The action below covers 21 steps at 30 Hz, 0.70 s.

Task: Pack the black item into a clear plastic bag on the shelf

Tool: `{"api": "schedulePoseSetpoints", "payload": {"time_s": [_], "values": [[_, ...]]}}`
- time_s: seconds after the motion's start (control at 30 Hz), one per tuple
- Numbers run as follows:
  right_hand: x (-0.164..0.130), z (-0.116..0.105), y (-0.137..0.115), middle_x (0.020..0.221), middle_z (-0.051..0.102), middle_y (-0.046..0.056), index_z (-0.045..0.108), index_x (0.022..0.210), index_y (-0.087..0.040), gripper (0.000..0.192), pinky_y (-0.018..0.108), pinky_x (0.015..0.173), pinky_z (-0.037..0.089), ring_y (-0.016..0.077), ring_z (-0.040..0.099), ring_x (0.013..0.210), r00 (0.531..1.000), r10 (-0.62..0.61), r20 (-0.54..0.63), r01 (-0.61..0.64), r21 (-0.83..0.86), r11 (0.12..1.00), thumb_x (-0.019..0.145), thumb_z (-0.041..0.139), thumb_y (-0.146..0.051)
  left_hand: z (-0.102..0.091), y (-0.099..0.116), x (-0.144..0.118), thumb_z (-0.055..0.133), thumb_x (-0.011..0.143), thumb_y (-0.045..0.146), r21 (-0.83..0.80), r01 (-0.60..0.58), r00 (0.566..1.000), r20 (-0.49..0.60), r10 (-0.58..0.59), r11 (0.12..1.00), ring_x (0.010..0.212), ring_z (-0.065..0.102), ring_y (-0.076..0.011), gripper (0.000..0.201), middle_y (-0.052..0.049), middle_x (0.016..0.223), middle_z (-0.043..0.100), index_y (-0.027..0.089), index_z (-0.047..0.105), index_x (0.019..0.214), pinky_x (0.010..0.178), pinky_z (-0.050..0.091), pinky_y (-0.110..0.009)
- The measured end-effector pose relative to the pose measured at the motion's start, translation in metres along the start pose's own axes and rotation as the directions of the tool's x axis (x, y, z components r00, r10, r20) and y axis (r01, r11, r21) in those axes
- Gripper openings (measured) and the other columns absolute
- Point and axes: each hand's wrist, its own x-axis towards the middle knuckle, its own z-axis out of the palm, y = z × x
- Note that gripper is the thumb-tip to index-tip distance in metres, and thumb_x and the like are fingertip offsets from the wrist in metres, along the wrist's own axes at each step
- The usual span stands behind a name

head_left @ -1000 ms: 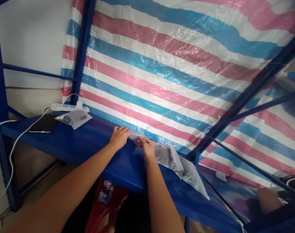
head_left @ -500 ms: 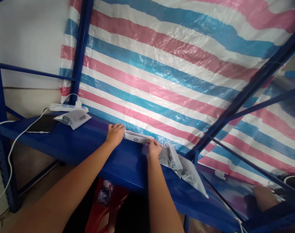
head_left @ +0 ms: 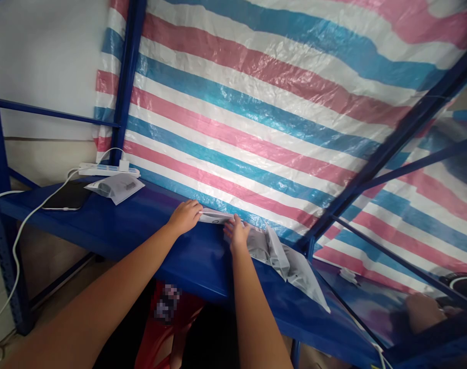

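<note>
A flat white plastic pouch (head_left: 214,217) with a small round dark mark lies at the back edge of the blue shelf, against the striped sheet. My left hand (head_left: 186,217) is closed on its left end. At the right end, my right hand (head_left: 238,234) has its fingers spread and rests against or just over the pouch; exact contact is hard to tell. Just right of that hand stand several filled frosted bags, among them a near bag (head_left: 258,245), a middle bag (head_left: 278,255) and a far-right bag (head_left: 305,279) lying slanted.
On the left of the blue shelf (head_left: 129,225) are a dark phone (head_left: 67,196), another frosted bag (head_left: 118,188) and a white power strip (head_left: 109,170) with cables. A striped plastic sheet (head_left: 233,118) hangs behind. Another person's arm (head_left: 423,310) shows at lower right.
My right hand has loosened its pinch on the pouch and spread its fingers. My left hand has shifted slightly right, and the pouch sits more tilted, showing less of its front.
</note>
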Motion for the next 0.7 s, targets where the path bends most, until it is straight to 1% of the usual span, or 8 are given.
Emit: {"api": "schedulePoseSetpoints", "payload": {"time_s": [0.1,0.17,0.23,0.37,0.47,0.57,0.7], "values": [[-0.002,0.000,0.002,0.097,0.074,0.006,0.055,0.100,-0.022,0.036,0.030,0.056,0.063,0.0208,0.074,0.077,0.990,0.129,0.056,-0.130,0.006,0.992,0.082,0.069,-0.049,0.002,0.003,-0.001,0.054,0.094,0.016,-0.081,-0.062,0.998,0.026,0.064,0.995,0.097,0.059,-0.0200,0.012,-0.005,0.100,0.063,0.021,0.065,0.094,0.084,0.046,-0.031],[-0.004,0.001,0.004,0.093,0.074,0.008,0.059,0.089,-0.019,0.031,0.030,0.055,0.063,0.0210,0.074,0.071,0.981,0.167,0.097,-0.166,-0.020,0.986,0.083,0.070,-0.047,0.004,0.004,-0.001,0.055,0.094,0.016,-0.134,-0.077,0.995,0.046,0.083,0.988,0.094,0.060,-0.0185,0.011,-0.004,0.099,0.062,0.021,0.065,0.092,0.083,0.047,-0.030],[-0.005,0.003,0.004,0.087,0.074,0.008,0.061,0.084,-0.017,0.027,0.029,0.054,0.062,0.0200,0.073,0.067,0.975,0.186,0.118,-0.183,-0.033,0.983,0.085,0.068,-0.044,0.006,0.004,-0.001,0.055,0.093,0.016,-0.179,-0.067,0.994,0.068,0.080,0.982,0.089,0.061,-0.0170,0.011,-0.003,0.098,0.062,0.020,0.065,0.089,0.079,0.047,-0.028],[-0.008,0.005,0.002,0.081,0.073,0.005,0.063,0.084,-0.018,0.020,0.029,0.056,0.063,0.0177,0.073,0.065,0.966,0.207,0.154,-0.205,-0.027,0.978,0.090,0.063,-0.036,0.008,0.005,0.000,0.056,0.093,0.017,-0.250,-0.026,0.995,0.088,0.050,0.968,0.080,0.061,-0.0148,0.014,-0.002,0.092,0.062,0.020,0.066,0.085,0.074,0.047,-0.027],[-0.011,0.006,-0.001,0.078,0.072,0.002,0.062,0.084,-0.018,0.017,0.026,0.055,0.062,0.0161,0.072,0.064,0.968,0.206,0.145,-0.206,-0.017,0.978,0.091,0.062,-0.034,0.007,0.006,0.001,0.057,0.091,0.017,-0.282,-0.014,0.996,0.078,0.038,0.959,0.078,0.061,-0.0147,0.012,-0.002,0.089,0.063,0.020,0.065,0.083,0.073,0.047,-0.027],[-0.014,0.006,-0.004,0.077,0.072,0.002,0.061,0.083,-0.018,0.017,0.025,0.053,0.061,0.0154,0.072,0.064,0.971,0.204,0.126,-0.205,-0.010,0.979,0.092,0.060,-0.032,0.007,0.007,0.000,0.056,0.089,0.014,-0.312,0.019,0.998,0.062,0.001,0.950,0.075,0.060,-0.0151,0.009,-0.001,0.085,0.064,0.020,0.063,0.087,0.069,0.046,-0.027],[-0.017,0.007,-0.006,0.076,0.072,0.002,0.061,0.082,-0.018,0.016,0.024,0.052,0.061,0.0152,0.072,0.063,0.973,0.204,0.104,-0.205,-0.006,0.979,0.093,0.058,-0.030,0.009,0.008,-0.002,0.053,0.089,0.012,-0.354,0.032,0.999,0.047,-0.016,0.935,0.075,0.062,-0.0155,0.011,-0.001,0.085,0.067,0.022,0.060,0.090,0.069,0.047,-0.026]]}}
